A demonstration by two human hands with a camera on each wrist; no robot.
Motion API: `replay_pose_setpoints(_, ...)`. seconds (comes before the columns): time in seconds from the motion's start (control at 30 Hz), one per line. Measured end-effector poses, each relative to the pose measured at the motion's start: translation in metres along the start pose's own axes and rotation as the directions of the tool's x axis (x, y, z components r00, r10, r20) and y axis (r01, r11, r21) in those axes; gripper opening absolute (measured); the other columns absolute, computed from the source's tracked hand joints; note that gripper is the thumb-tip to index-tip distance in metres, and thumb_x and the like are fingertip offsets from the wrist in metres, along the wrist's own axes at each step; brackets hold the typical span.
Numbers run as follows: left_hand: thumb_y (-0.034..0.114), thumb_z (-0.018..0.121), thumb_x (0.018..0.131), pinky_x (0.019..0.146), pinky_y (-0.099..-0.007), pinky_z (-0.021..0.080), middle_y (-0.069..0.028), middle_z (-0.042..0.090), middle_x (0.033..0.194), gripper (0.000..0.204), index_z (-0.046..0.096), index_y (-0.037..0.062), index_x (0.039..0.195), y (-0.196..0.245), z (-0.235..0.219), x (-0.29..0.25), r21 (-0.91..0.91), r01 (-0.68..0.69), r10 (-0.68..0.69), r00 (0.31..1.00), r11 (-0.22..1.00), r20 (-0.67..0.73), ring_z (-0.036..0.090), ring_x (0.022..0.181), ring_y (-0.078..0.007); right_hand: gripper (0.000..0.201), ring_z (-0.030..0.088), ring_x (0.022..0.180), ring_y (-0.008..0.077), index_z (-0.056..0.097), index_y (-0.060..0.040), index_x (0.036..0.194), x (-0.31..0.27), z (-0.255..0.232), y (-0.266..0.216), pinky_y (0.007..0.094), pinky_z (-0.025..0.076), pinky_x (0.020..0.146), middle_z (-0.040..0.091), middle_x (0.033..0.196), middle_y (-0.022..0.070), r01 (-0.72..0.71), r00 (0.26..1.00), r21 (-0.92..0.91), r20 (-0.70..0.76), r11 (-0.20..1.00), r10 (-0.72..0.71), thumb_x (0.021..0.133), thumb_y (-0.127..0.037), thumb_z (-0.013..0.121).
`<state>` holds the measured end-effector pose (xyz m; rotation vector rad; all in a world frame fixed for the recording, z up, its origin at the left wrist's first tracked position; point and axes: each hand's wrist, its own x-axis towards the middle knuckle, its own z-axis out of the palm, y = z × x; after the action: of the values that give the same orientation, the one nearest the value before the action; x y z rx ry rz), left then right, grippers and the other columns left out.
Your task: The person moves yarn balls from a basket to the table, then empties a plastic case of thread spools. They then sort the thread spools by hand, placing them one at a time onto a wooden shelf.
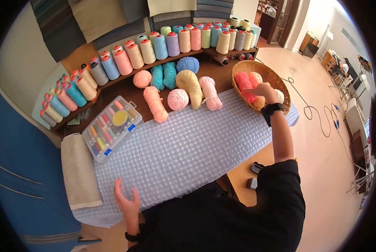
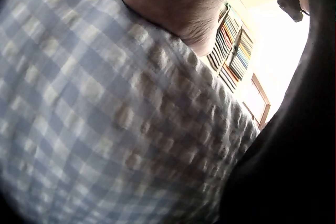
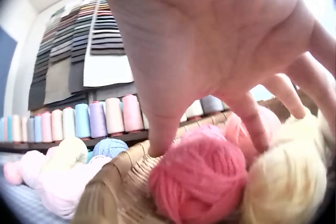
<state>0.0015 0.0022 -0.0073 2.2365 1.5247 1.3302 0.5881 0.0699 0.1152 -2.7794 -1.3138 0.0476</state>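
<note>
A reach into the basket (image 1: 280, 80) is under way at the cloth's far right corner, and the yarn there is spread over by the right hand (image 1: 265, 93). That hand is released rather than clenched: its fingers are splayed and pointed down, with the thumb set beside the deep pink ball (image 3: 197, 179) and 1 fingertip lowered between it and the cream ball (image 3: 286, 182). Whether the yarn is pressed or only brushed cannot be told, but no firm grasp is seen. As judged from this pose, a secure hold would call for the thumb and fingers to be brought together around 1 ball, with its neighbours left undisturbed.

The yarn is split between 2 places: some is held in the basket, and more is lined up beyond the checked cloth (image 1: 175, 155) and along its far edge. Over the near left part of the cloth, the left hand (image 1: 128, 206) is held open, with nothing gripped.
</note>
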Motion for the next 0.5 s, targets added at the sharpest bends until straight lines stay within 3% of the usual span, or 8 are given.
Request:
replay_pose_setpoints(0.07,0.007,0.061,0.077,0.088,-0.0400,0.046,-0.0210,0.049,0.125,0.063,0.032,-0.0045,0.132,-0.003,0.001,-0.001,-0.001,-0.001,0.001,1.000,1.000,0.002,0.051,0.111,-0.0343,0.074,0.062,0.092,0.0297,0.067,0.0040,0.090,0.011,0.019,0.006,0.0381,0.048,0.080,0.066,0.092,0.0210,-0.036,0.986,0.078,0.163,0.996,0.023,0.068,-0.066,0.058)
replay_pose_setpoints(0.2,0.008,0.062,0.077,0.088,-0.0402,0.046,-0.0207,0.048,0.125,0.063,0.032,-0.0039,0.132,-0.002,-0.001,0.000,-0.033,-0.001,0.001,1.000,0.999,-0.005,0.050,0.111,-0.0346,0.073,0.063,0.090,0.0293,0.065,0.0055,0.091,0.018,0.035,0.005,0.0366,0.048,0.076,0.065,0.091,0.0219,0.008,0.992,0.097,0.122,0.995,-0.020,0.069,-0.063,0.059)
replay_pose_setpoints(0.3,0.008,0.062,0.077,0.088,-0.0401,0.046,-0.0204,0.048,0.125,0.063,0.032,-0.0036,0.132,-0.005,0.001,-0.002,-0.024,0.002,-0.002,1.000,1.000,-0.014,0.050,0.112,-0.0346,0.069,0.065,0.085,0.0301,0.065,0.0056,0.091,0.006,0.017,0.002,0.0364,0.049,0.070,0.066,0.089,0.0215,-0.049,0.997,0.146,0.060,0.988,0.041,0.068,-0.059,0.060)
replay_pose_setpoints(0.37,0.008,0.062,0.077,0.088,-0.0401,0.046,-0.0205,0.048,0.125,0.063,0.033,-0.0034,0.131,-0.005,0.002,-0.002,-0.023,0.004,-0.005,1.000,1.000,-0.017,0.050,0.112,-0.0346,0.068,0.060,0.096,0.0384,0.064,0.0072,0.097,-0.002,-0.002,0.000,0.0364,0.048,0.082,0.065,0.096,0.0239,-0.104,0.990,0.227,-0.069,0.968,0.122,0.064,-0.053,0.063)
replay_pose_setpoints(0.4,0.008,0.062,0.076,0.088,-0.0401,0.046,-0.0205,0.048,0.125,0.062,0.034,-0.0032,0.130,-0.005,0.000,-0.004,-0.017,0.003,-0.003,1.000,1.000,-0.004,0.050,0.112,-0.0346,0.064,0.064,0.085,0.0348,0.064,0.0076,0.095,-0.015,-0.019,-0.006,0.0350,0.050,0.077,0.065,0.086,0.0238,-0.140,0.990,0.302,0.036,0.943,0.136,0.064,-0.048,0.066)
replay_pose_setpoints(0.43,0.008,0.062,0.076,0.088,-0.0401,0.046,-0.0205,0.048,0.125,0.062,0.034,-0.0032,0.130,-0.004,-0.002,-0.004,-0.010,0.009,-0.009,1.000,1.000,0.000,0.050,0.112,-0.0346,0.064,0.064,0.085,0.0348,0.064,0.0076,0.095,-0.020,-0.012,-0.004,0.0350,0.050,0.077,0.065,0.086,0.0238,-0.138,0.990,0.300,0.045,0.944,0.131,0.064,-0.048,0.066)
replay_pose_setpoints(0.5,0.008,0.062,0.076,0.088,-0.0399,0.046,-0.0204,0.048,0.125,0.061,0.035,-0.0028,0.129,-0.002,-0.001,0.000,-0.035,-0.003,0.003,1.000,0.999,-0.002,0.050,0.111,-0.0345,0.064,0.065,0.078,0.0289,0.063,0.0071,0.095,-0.026,0.000,0.005,0.0347,0.052,0.069,0.065,0.080,0.0205,0.066,0.997,0.314,-0.045,0.947,-0.055,0.063,-0.048,0.069)
